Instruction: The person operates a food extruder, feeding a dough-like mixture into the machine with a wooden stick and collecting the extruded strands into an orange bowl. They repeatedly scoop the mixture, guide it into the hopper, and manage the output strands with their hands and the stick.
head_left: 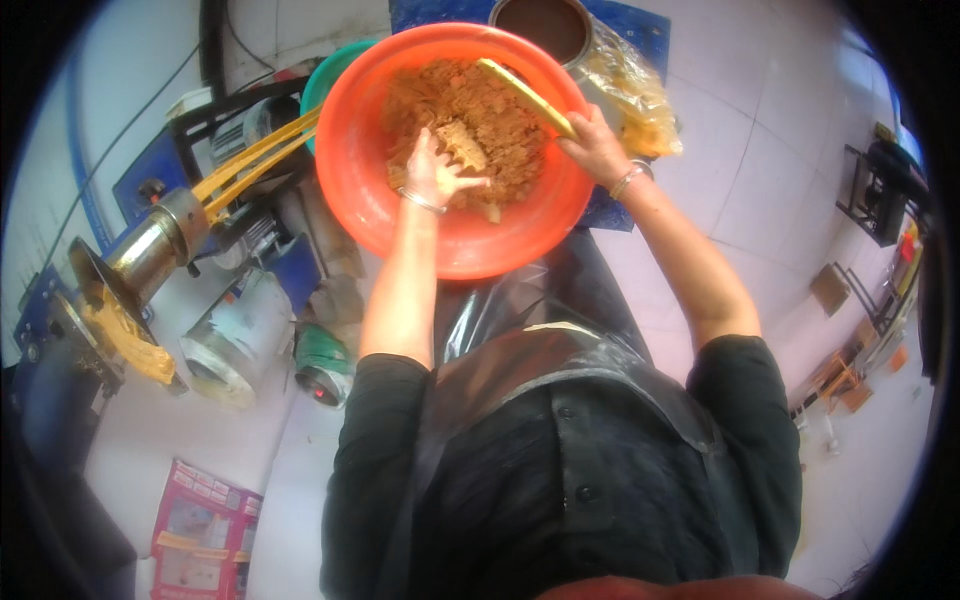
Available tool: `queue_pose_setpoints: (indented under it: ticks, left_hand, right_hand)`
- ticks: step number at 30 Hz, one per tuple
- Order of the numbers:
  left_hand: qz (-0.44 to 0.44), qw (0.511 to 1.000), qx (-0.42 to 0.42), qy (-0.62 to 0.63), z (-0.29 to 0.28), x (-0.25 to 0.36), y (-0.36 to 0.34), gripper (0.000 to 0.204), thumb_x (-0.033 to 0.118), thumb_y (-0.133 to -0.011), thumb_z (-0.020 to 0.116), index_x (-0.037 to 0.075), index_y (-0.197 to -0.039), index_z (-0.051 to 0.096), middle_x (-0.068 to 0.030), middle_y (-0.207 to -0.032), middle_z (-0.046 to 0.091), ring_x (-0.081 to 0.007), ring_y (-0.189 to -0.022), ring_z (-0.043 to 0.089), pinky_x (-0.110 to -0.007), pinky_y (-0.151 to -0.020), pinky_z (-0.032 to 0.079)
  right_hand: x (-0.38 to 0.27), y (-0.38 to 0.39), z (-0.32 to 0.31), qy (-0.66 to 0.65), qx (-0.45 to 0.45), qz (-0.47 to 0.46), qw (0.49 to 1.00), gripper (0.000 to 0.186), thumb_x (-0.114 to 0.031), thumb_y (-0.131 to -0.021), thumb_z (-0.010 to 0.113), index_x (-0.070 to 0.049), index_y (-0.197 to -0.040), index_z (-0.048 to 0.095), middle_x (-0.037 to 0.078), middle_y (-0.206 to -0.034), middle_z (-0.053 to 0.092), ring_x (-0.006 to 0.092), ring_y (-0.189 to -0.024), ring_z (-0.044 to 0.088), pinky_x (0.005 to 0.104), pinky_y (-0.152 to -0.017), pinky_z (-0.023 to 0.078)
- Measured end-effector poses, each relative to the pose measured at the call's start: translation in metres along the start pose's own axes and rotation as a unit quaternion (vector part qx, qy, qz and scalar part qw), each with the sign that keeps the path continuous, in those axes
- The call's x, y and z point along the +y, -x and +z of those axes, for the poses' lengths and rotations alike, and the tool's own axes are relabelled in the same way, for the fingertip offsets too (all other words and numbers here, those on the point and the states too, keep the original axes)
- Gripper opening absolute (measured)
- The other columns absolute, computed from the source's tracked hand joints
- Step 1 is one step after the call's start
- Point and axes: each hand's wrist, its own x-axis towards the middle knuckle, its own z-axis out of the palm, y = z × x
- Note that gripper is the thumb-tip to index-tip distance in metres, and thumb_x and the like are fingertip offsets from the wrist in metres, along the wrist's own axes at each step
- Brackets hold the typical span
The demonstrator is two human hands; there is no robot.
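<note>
A large orange basin [350, 190] in front of me holds a crumbly brown dough-like mixture [500, 110]. Inside it, my left hand [432, 175] has its fingers spread against the mixture, with crumbs sticking to them. A lighter clump [460, 145] lies right by those fingers; whether the hand bears any of its weight I cannot tell. At the basin's right rim, my right hand [598, 150] is closed around one end of a flat pale-yellow stick [527, 97]. The stick's other end reaches over the mixture.
To the left, a metal machine nozzle [160, 240] has long yellow strands [260, 150] stretching from it towards a green basin [318, 85] behind the orange one. A pot of brown contents [545, 28] and a clear plastic bag [635, 90] stand back right. A pink box [205, 530] lies lower left.
</note>
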Motion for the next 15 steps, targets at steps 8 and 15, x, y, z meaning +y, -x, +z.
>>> queue_pose_setpoints:
  ticks: [8, 15]
  left_hand:
    - [0.155, 0.508, 0.136, -0.836, -0.006, 0.021, -0.001, 0.037, 0.027, -0.095, 0.045, -0.002, -0.102, 0.067, -0.0282, -0.103, 0.065, -0.0436, -0.097, 0.063, -0.048, -0.087, 0.049]
    - [0.073, 0.562, -0.026, -0.824, 0.071, 0.046, 0.032, 0.023, 0.018, -0.085, 0.058, 0.002, -0.099, 0.066, -0.0280, -0.097, 0.066, -0.0444, -0.091, 0.063, -0.050, -0.084, 0.051]
  right_hand:
    - [0.000, 0.012, -0.036, -0.087, 0.123, -0.088, 0.985, 0.029, -0.012, -0.079, 0.070, -0.002, -0.104, 0.060, 0.018, -0.112, 0.058, 0.0272, -0.100, 0.060, 0.0364, -0.085, 0.049]
    - [0.016, -0.079, -0.081, -0.205, 0.217, 0.163, 0.940, 0.043, -0.033, -0.081, 0.075, 0.001, -0.101, 0.060, 0.016, -0.086, 0.065, 0.0220, -0.077, 0.063, 0.0357, -0.072, 0.051]
